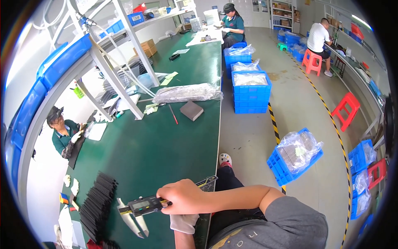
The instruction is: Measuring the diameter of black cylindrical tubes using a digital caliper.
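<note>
A digital caliper (143, 204) with a black body and metal jaws is gripped in my right hand (182, 198), whose fingers wrap round its beam. The caliper's jaws point toward the near left, spread apart with nothing visible between them. Just below my right hand is my left hand (184, 223) in a white glove, close against it; its fingers are hidden. Left of the jaws, a stack of thin black rods or strips (97, 205) lies on the green table (157, 153).
Farther along the table lie a grey block (191, 111), a red pen (173, 115) and a plastic-wrapped bundle (186, 93). A metal shelf frame (112, 79) rises at left. Blue crates (251, 93) stand on the floor at right. Several people sit working nearby.
</note>
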`<state>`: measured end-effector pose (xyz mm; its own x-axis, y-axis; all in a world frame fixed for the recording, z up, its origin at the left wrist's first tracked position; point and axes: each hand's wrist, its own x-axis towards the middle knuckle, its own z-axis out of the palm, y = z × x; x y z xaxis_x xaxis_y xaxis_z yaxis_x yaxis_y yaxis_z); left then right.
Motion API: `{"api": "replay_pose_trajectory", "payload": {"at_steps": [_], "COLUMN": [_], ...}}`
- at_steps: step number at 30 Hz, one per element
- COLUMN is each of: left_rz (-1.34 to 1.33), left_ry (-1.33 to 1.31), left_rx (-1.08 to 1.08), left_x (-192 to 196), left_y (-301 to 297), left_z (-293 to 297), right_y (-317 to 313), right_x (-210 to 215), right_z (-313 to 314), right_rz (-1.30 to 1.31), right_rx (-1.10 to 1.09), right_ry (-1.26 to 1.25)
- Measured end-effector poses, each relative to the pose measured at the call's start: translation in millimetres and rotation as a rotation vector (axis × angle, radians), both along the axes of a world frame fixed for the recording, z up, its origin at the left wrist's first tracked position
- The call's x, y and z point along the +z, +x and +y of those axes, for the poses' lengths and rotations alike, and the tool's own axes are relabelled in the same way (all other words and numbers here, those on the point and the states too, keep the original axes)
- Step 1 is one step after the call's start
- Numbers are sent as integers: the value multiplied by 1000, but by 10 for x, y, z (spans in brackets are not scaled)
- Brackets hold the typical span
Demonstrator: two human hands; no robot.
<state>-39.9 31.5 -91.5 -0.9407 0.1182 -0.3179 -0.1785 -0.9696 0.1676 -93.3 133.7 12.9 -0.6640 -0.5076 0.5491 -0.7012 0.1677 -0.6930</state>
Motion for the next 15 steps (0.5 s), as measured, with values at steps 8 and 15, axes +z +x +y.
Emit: {"api": "replay_pose_trajectory", "payload": {"at_steps": [8,15], "left_rz": [-354,309], "left_ry": [-618,-1392], "left_rx": [-314,130], "left_x": [83,379], "left_y": [701,257], "left_z": [-687,-260], "right_y": [33,113], "right_x": [104,120], "right_z": [-132,-201], "right_rz": [-74,-17], "right_rx": [65,86], "right_ry": [67,146]}}
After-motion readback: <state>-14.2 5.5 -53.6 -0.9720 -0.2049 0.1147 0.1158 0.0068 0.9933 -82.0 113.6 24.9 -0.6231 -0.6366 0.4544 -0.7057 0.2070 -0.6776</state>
